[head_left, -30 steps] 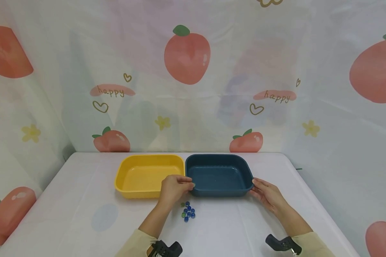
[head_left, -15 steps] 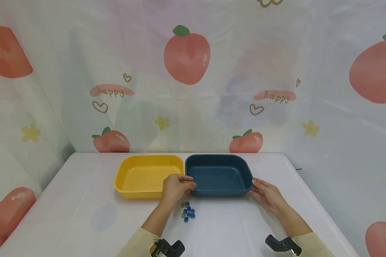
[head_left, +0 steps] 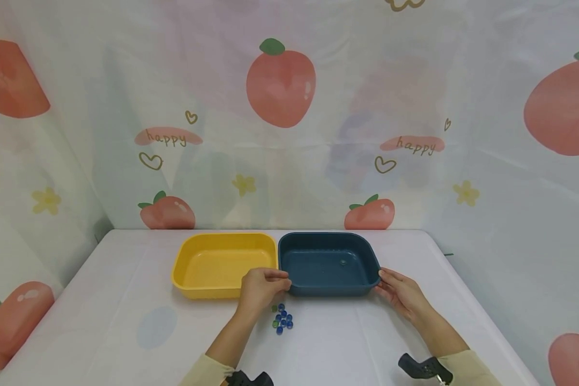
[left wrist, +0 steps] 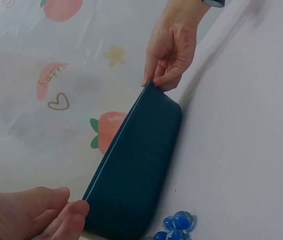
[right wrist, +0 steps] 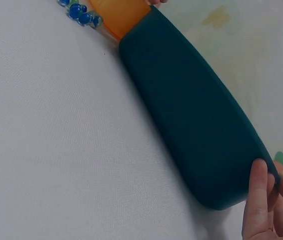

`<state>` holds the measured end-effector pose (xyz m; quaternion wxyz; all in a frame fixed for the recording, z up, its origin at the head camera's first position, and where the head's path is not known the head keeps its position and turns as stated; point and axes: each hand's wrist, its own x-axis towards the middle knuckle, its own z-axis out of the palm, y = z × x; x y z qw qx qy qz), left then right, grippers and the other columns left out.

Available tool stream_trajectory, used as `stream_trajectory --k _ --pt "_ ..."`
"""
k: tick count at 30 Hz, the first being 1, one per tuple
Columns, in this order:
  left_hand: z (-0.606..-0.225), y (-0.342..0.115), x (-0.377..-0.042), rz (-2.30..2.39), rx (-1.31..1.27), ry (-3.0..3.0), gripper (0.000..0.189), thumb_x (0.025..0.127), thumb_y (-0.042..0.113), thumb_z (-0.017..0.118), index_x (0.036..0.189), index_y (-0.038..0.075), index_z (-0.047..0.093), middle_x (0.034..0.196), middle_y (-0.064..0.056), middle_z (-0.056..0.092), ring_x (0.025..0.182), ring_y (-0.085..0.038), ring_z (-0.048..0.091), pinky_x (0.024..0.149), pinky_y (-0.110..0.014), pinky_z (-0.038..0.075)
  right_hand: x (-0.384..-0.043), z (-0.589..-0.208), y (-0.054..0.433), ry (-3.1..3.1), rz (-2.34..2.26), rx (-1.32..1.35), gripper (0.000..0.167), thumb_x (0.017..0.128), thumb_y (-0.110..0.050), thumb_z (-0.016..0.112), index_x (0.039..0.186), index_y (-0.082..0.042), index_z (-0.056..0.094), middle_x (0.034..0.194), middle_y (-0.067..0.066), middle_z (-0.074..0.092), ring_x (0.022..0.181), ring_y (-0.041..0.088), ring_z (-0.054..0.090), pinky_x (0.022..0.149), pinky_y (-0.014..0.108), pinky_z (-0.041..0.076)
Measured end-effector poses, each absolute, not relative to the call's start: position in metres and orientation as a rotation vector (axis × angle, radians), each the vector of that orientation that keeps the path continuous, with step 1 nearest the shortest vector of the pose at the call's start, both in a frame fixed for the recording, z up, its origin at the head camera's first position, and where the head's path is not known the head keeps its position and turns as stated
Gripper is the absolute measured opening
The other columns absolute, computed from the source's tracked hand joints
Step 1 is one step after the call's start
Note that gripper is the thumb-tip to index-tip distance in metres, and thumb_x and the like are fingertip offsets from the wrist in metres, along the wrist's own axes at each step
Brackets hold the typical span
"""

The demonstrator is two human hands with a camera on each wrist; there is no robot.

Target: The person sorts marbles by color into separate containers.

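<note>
My left hand (head_left: 262, 287) is at the near left corner of a dark blue tray (head_left: 328, 265), thumb and fingers closed together at its rim. In the left wrist view the fingertips (left wrist: 79, 209) meet that corner. My right hand (head_left: 405, 292) pinches the right end's rim, with a finger (right wrist: 256, 195) along the outer wall. Inside the tray is one small, clear greenish object (head_left: 343, 262), perhaps a glass marble. Several blue and green marbles (head_left: 283, 320) lie on the cloth in front of the trays, near my left wrist.
A yellow tray (head_left: 207, 292) stands directly left of the dark blue one. White cloth (head_left: 347, 343) covers the table, whose back edge meets a printed fabric wall (head_left: 294, 177). Black cameras are strapped at both sleeves.
A small clear object now shows in the dark blue tray, where none was visible before. My left hand has shifted slightly down and left. The right hand and loose marbles stay put.
</note>
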<state>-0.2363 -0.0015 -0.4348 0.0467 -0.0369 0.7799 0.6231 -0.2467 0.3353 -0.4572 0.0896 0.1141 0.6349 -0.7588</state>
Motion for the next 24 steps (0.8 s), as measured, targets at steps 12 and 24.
stream_trajectory --k 12,24 --pt "-0.439 -0.013 -0.219 1.864 -0.115 2.374 0.015 0.084 0.013 0.078 0.095 0.004 0.076 0.086 -0.006 0.075 0.08 -0.018 0.073 0.073 -0.026 0.06 -0.247 -0.457 0.335 1.873 -2.273 0.35 0.062 0.1 -0.018 0.057 0.148 0.009 0.027 0.097 -0.006 0.064 0.09 0.004 0.063 0.084 0.021 0.056" --pt "-0.462 -0.029 -0.209 1.799 -0.119 2.423 0.018 0.08 0.013 0.08 0.095 0.002 0.077 0.084 -0.008 0.076 0.072 -0.014 0.072 0.067 -0.025 0.059 -0.246 -0.456 0.335 1.868 -2.26 0.349 0.065 0.1 -0.019 0.057 0.15 0.009 0.024 0.098 -0.006 0.065 0.091 0.004 0.063 0.085 0.021 0.056"
